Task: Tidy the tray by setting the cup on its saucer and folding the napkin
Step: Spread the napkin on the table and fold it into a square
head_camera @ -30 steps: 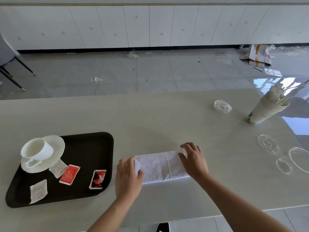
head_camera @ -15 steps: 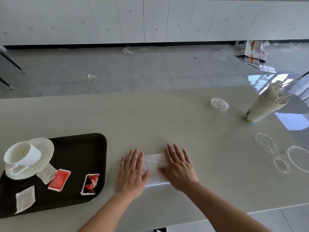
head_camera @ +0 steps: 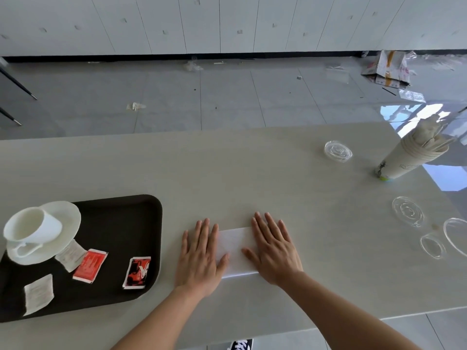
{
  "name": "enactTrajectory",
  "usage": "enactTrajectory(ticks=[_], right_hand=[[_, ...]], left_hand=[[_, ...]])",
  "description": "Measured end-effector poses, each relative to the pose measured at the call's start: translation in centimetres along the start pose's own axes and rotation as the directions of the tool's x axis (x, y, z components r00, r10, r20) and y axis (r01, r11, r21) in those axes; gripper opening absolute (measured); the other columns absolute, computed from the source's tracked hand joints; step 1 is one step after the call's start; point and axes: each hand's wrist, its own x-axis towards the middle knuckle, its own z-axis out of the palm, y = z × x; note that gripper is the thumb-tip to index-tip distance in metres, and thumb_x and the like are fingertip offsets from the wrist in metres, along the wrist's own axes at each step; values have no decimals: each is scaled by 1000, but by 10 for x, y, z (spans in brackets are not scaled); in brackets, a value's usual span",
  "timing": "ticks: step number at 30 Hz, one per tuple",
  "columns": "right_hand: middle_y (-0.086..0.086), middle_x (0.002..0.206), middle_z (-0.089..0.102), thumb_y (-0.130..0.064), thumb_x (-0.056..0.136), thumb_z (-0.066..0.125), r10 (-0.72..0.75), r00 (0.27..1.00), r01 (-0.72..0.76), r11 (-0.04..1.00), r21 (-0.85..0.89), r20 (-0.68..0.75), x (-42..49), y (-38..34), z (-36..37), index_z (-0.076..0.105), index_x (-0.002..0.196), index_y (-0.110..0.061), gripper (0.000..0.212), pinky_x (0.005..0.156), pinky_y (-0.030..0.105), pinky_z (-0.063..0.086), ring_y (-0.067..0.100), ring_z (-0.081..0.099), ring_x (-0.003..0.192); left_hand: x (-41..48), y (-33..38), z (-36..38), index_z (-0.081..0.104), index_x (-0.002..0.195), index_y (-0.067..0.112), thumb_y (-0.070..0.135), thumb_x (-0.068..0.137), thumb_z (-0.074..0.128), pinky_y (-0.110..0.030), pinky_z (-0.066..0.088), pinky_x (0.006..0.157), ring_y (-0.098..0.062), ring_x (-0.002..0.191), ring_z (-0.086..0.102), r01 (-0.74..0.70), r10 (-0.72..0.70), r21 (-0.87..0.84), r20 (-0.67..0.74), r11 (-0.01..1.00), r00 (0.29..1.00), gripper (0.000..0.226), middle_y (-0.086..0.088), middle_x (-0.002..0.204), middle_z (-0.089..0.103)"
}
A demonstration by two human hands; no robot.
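Note:
A white napkin (head_camera: 236, 251), folded into a small rectangle, lies on the pale table just right of the black tray (head_camera: 121, 223). My left hand (head_camera: 201, 256) and my right hand (head_camera: 274, 251) press flat on its two ends, fingers spread, so only its middle strip shows. On the tray's far left corner a white cup (head_camera: 30, 227) sits tilted on its white saucer (head_camera: 67, 223), handle toward me.
Two red sachets (head_camera: 90, 265) (head_camera: 137, 272) and two white sachets (head_camera: 38, 294) lie on the tray. At the right stand a stack of paper cups (head_camera: 409, 160) and several clear plastic lids (head_camera: 337, 150) (head_camera: 407, 210). The table's near edge runs just below my forearms.
The napkin went from a long strip to a shorter rectangle. My hands moved closer together and flattened on top of it. The view shifted slightly.

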Motion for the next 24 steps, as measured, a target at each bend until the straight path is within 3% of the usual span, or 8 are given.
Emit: enactTrajectory(ticks=[4, 8, 10, 12, 13, 17, 20, 24], right_hand=[[1, 163, 10, -66, 96, 17, 12, 999, -10, 999, -43, 32, 0, -3, -4, 13, 154, -12, 80, 120, 45, 4, 20, -4, 150], [0, 164, -3, -67, 95, 11, -60, 996, 66, 993, -95, 63, -4, 0, -13, 7, 155, -15, 79, 119, 51, -2, 22, -15, 149], [-1, 164, -2, -66, 96, 14, -40, 999, 41, 996, -75, 14, -9, 2, -19, 11, 155, -16, 77, 120, 50, 0, 21, -12, 150], [-3, 164, 2, -63, 98, 16, 30, 998, -29, 1000, 4, -49, -21, 7, -22, 15, 154, -17, 73, 120, 46, 1, 19, -9, 150], [-3, 163, 3, -62, 98, 16, 80, 994, -75, 995, 58, -73, -27, 10, -21, 15, 154, -17, 72, 120, 43, 1, 17, -9, 150], [-8, 163, -1, -65, 95, 12, 178, 983, -167, 968, 189, -42, -46, 18, -17, 8, 155, -23, 74, 122, 34, 2, 9, -13, 148], [-9, 162, 0, -63, 95, 19, 173, 985, -169, 962, 215, 0, -52, 20, -12, 5, 155, -23, 73, 122, 32, -1, 5, -13, 146], [-8, 162, 3, -56, 99, 25, 165, 986, -164, 973, 161, 6, -53, 21, -7, 8, 155, -22, 68, 120, 29, -8, 5, -14, 145]], left_hand=[[0, 4, -9, 14, 153, 13, 58, 91, 24, -53, 8, 118, -29, 149, 7, 19, -19, 13, 12, 1000, 1000, 77, -13, 161, 13], [-7, 7, -19, -6, 152, 11, 59, 94, 29, -50, 3, 120, -31, 148, -11, 105, -103, -19, 90, 994, 991, 83, -13, 160, -14], [-18, 10, -33, 11, 152, 6, 48, 91, 51, -48, 23, 116, -39, 146, 12, 193, -187, -135, 55, 972, 981, 85, -21, 161, 7], [-33, 13, -40, 35, 144, 2, 30, 81, 68, -45, 46, 96, -41, 121, 47, 229, -243, -252, -24, 940, 970, 76, -24, 139, 43], [-41, 13, -39, 42, 139, 1, 24, 79, 72, -43, 49, 88, -38, 109, 53, 245, -270, -286, -51, 926, 961, 71, -21, 127, 52], [-45, 15, -44, 55, 124, 6, 35, 87, 64, -38, 47, 86, -30, 104, 57, 513, -513, -408, 117, 756, 850, 48, -13, 114, 59], [-42, 20, -47, 59, 102, 10, 39, 87, 62, -36, 47, 75, -28, 92, 61, 528, -521, -407, 138, 746, 842, 32, -9, 99, 66], [-39, 22, -50, 55, 95, 15, 42, 85, 65, -32, 41, 63, -27, 88, 63, 561, -553, -402, 149, 724, 820, 30, -3, 94, 66]])
